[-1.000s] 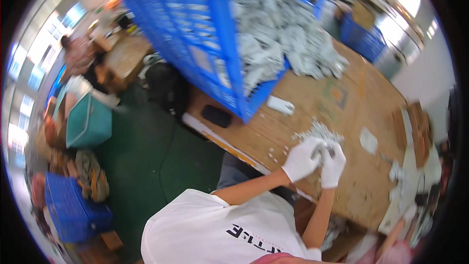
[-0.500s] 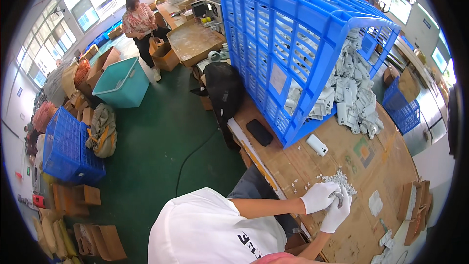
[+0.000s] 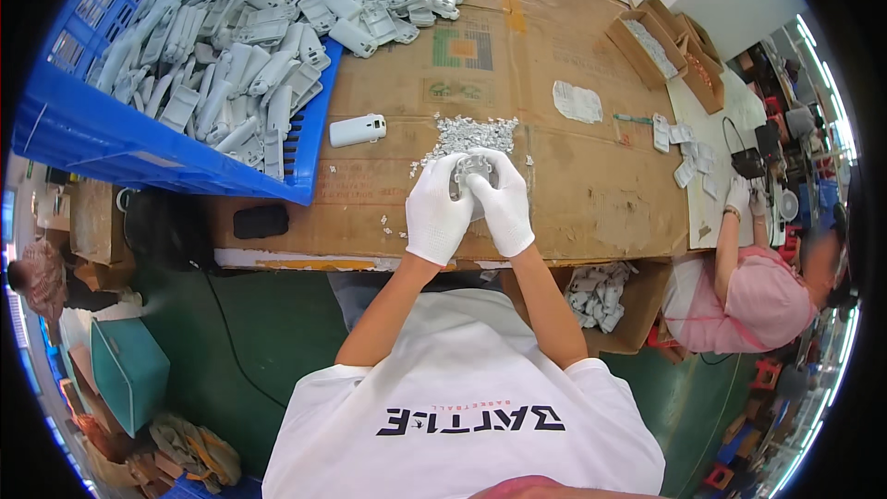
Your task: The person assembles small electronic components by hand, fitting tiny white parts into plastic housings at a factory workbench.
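Left hand [image 3: 440, 211] and right hand [image 3: 504, 208], both white-gloved, fingers [image 3: 504, 166] pinching a small greyish part [image 3: 472, 167] over the desk [image 3: 591, 176], near its front edge! Pale bits [image 3: 476, 134] heaped beyond. Printed square [image 3: 463, 49] toward the far edge, dark lettering [image 3: 471, 421] across the shirt [image 3: 462, 360], green floor [image 3: 286, 314] below.

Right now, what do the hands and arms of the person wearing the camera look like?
The left hand and right hand both wear plain white gloves that cover the fingers and end at the wrist. The forearms are bare, with no cables to be seen. Above them come short white sleeves of a T-shirt with dark printed letters.
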The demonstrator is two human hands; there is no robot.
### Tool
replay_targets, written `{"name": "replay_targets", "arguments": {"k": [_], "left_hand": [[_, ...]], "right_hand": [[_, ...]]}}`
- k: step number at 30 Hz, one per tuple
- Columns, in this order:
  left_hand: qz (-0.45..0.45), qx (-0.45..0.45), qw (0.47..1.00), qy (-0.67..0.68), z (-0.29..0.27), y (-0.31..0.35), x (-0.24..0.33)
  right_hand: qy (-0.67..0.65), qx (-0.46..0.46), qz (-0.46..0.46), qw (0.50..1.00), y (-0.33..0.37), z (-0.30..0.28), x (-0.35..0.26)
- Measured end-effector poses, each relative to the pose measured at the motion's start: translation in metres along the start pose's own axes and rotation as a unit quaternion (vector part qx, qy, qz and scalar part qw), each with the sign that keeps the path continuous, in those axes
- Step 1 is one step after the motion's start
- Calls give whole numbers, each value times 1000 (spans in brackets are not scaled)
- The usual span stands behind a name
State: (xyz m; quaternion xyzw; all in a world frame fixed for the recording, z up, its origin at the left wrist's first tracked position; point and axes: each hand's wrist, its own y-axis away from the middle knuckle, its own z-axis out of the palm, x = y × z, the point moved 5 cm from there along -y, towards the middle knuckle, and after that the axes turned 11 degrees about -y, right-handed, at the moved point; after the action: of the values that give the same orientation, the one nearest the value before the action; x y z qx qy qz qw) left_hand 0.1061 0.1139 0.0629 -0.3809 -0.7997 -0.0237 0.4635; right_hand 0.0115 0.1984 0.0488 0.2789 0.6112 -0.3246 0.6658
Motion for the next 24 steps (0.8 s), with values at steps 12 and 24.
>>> {"name": "replay_targets", "arguments": {"k": [12, 24], "left_hand": [[0, -11, 1000, -6, 5, 6, 0], [-19, -13, 1000, 7, 5, -11, -12]], "right_hand": [[-34, 44, 45, 997, 3, -3, 17], [197, 47, -233, 951, 26, -18, -21]]}}
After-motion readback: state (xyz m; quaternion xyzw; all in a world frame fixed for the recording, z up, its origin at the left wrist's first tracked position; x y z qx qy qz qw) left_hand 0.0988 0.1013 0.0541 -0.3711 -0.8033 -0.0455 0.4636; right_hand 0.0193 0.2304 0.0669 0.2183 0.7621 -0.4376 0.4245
